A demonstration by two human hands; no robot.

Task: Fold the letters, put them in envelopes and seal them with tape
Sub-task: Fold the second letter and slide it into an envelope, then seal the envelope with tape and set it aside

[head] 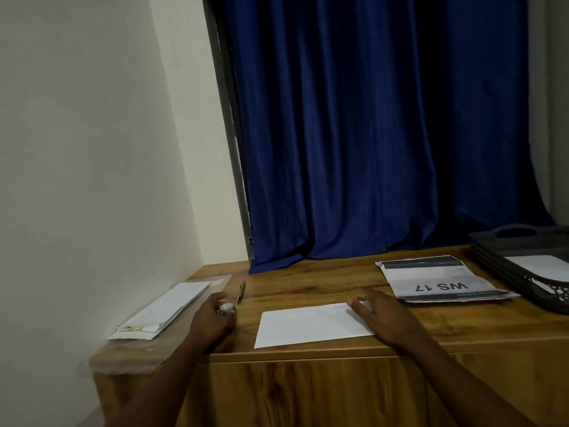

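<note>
From my feed I see a wooden table point(323, 278) with a warm grain, pushed into a corner where a pale wall point(92, 149) meets a deep blue curtain point(369, 134) whose hem bunches on the tabletop's far edge. The left end of the tabletop carries a film of clear plastic wrap point(129, 349). A white envelope point(311, 325) lies flat near the front edge, between the two hands. My right hand point(381, 312) rests on its right end, fingers straight and slightly spread, pressing the paper down. My left hand point(212, 318) sits just left of the envelope with its fingers curled round a small roll of tape point(227, 308). Just beyond that hand a pen point(241, 291) lies on the wood. Farther left, along the wall, a stack of white envelopes point(163, 309) lies on the wrapped part. To the right, behind the right hand, lies a grey mailer marked "WS 17" point(443, 282), and at the right edge a dark plastic tray point(523, 266) holds white paper point(538, 266).
</note>
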